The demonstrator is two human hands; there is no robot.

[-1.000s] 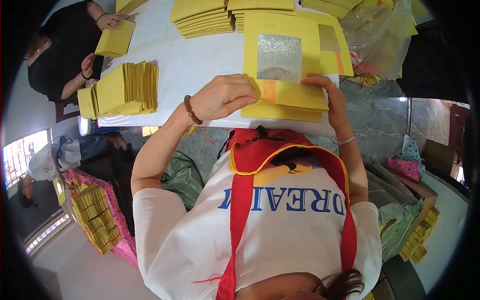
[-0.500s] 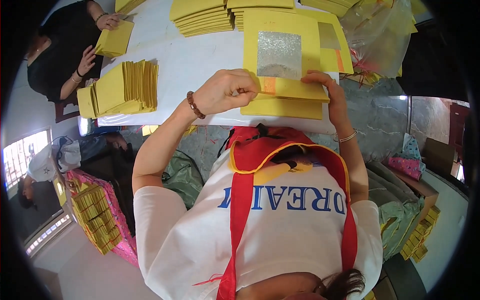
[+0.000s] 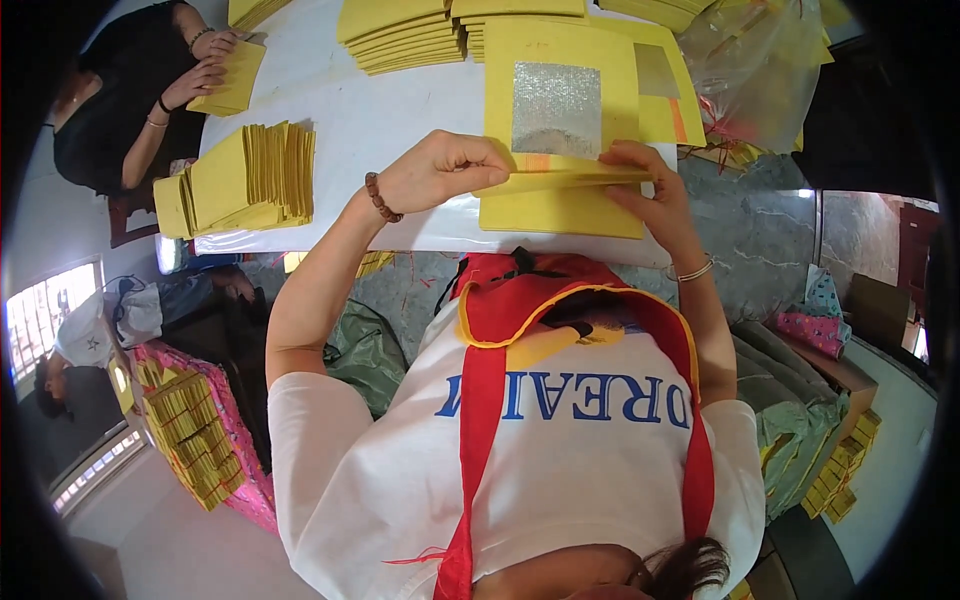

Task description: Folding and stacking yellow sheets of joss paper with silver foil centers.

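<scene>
A yellow paper sheet with a silver foil square (image 3: 556, 108) lies on top of a pile at the table's near edge. Its near edge is lifted and folded in a narrow strip (image 3: 570, 181). My left hand (image 3: 450, 168) pinches the strip's left end, fingers closed. At the right end, my right hand (image 3: 655, 190) grips the same strip, with the thumb on the near side and the fingers over the top. Below the fold shows another yellow sheet (image 3: 560, 216), flat on the table.
Stacks of folded yellow paper (image 3: 400, 35) stand at the table's far side, and a fanned bundle (image 3: 270, 175) at the left. A clear plastic bag (image 3: 750, 75) lies far right. At the far left a co-worker's hands (image 3: 205, 75) hold a yellow packet (image 3: 235, 80).
The strip along the sheet's near edge has risen and looks narrower. My right thumb has come into sight beneath it. The co-worker's nearer hand has moved up onto the packet.
</scene>
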